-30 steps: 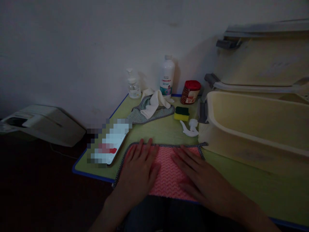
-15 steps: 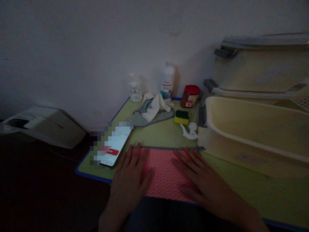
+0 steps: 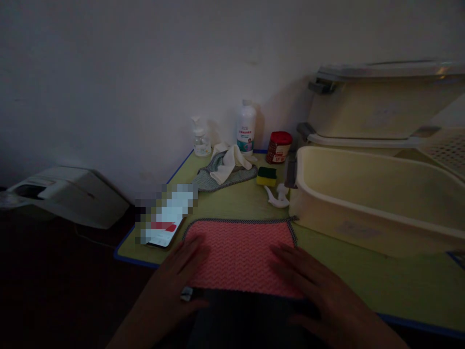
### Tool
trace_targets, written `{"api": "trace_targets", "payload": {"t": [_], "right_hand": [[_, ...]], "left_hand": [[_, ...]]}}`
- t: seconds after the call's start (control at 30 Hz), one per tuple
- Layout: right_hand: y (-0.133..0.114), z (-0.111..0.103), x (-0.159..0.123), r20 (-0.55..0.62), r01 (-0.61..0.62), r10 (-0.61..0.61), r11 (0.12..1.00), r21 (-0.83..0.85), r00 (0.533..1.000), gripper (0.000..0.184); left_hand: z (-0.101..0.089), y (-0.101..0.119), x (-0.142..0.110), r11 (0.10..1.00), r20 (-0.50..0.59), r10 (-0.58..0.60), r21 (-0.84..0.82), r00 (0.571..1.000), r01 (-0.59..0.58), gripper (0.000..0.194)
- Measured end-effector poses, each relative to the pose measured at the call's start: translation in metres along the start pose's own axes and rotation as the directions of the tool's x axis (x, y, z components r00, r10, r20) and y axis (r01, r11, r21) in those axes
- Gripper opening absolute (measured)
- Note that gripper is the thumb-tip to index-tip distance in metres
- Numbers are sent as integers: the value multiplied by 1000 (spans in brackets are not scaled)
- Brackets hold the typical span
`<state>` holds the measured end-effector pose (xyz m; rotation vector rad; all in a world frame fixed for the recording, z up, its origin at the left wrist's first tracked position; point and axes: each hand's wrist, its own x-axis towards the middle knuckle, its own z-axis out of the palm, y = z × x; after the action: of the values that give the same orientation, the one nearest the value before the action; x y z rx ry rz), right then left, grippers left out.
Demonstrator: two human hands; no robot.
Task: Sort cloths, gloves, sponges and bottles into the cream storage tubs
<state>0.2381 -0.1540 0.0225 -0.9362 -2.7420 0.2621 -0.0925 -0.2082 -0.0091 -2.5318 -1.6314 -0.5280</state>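
Note:
A pink textured cloth (image 3: pixel 240 252) with a dark patterned border lies flat at the front edge of the green table (image 3: pixel 363 271). My left hand (image 3: pixel 178 274) is over its left side, fingers stretched out, with the thumb below the front edge. On the right side, my right hand (image 3: pixel 308 278) has its fingers spread over the cloth, a little blurred. Neither hand grips anything. A small label (image 3: pixel 186 293) shows beside my left thumb, at the cloth's front corner. Left of the cloth lies a lit phone (image 3: pixel 163 235), partly blurred out.
Behind the cloth are a grey cloth with a white one (image 3: pixel 232 165), a sponge (image 3: pixel 266 176), a white spray trigger (image 3: pixel 279 196), a pump bottle (image 3: pixel 201 143), a white bottle (image 3: pixel 246 126) and a red-lidded jar (image 3: pixel 279 147). Cream bins (image 3: pixel 348 189) stand at right.
Both hands have slid back toward me from the cloth's far edge, uncovering its far corners. The camera view has shifted slightly.

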Motion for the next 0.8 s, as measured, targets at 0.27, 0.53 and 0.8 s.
{"api": "trace_targets", "payload": {"t": [0.27, 0.53, 0.8], "right_hand": [[-5, -2, 1, -174, 45, -55, 997, -59, 983, 43], [-9, -10, 2, -286, 67, -69, 998, -17, 956, 30], [-7, -18, 2, -428, 31, -126, 975, -222, 895, 25]], "left_hand": [[4, -12, -9, 988, -68, -69, -142, 995, 59, 57], [-14, -18, -9, 972, -132, -89, -226, 987, 58, 32], [-37, -16, 14, 954, -254, -241, -240, 937, 180, 23]]}}
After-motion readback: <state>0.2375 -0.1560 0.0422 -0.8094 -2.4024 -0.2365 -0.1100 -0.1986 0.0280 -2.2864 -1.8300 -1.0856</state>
